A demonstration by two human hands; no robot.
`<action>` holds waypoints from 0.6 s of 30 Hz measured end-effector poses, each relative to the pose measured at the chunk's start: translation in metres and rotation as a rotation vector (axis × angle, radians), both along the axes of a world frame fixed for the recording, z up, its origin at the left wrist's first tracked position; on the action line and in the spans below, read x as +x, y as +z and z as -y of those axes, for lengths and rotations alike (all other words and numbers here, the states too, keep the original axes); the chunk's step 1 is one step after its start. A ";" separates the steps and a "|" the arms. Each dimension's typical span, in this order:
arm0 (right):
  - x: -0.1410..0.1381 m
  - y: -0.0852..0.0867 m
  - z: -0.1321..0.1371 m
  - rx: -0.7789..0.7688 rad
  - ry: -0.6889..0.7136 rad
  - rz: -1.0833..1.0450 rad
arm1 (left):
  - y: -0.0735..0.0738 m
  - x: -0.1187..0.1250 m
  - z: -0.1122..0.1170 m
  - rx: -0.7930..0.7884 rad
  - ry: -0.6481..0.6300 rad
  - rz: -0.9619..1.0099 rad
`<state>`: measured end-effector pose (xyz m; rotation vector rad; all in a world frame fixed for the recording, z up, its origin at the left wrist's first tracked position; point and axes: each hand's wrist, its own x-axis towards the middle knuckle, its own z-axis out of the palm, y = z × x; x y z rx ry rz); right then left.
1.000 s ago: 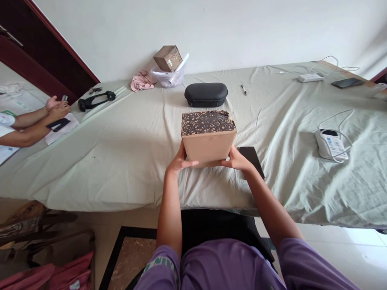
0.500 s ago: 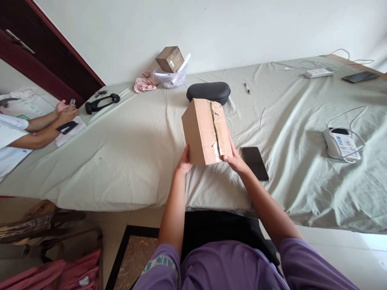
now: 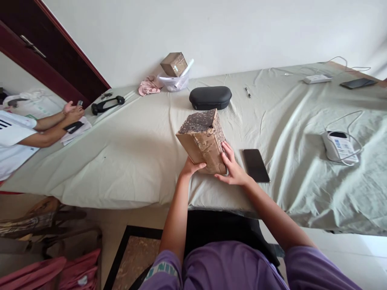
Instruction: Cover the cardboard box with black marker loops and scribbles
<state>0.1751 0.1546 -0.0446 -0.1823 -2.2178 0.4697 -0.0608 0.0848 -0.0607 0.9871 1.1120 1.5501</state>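
A brown cardboard box (image 3: 202, 147) is tilted between my hands above the near part of the cloth-covered table. Dark, rough markings cover its upper face and right side. My left hand (image 3: 191, 167) grips the lower left, its thumb lying on the near face. On the lower right, my right hand (image 3: 232, 167) presses against the box with its fingers along the side. Just beyond the box lies a black zippered case (image 3: 210, 97). To the right of my right hand is a dark phone (image 3: 256, 165).
At the wall, a clear tub (image 3: 173, 83) bears another box (image 3: 174, 64), beside a pink cloth (image 3: 150, 85). A pen (image 3: 248, 92) and a white device with a cable (image 3: 341, 147) lie rightward. Another person's hands (image 3: 72, 111) are at far left, near a black strap-like object (image 3: 108, 104).
The box has been turned in my hands: its taped plain face is gone from view and a dark-marked face now shows on top. My right hand has shifted its hold.
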 end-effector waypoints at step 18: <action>-0.003 -0.015 -0.025 -0.894 -0.037 -0.166 | -0.006 -0.007 0.002 0.140 0.166 0.020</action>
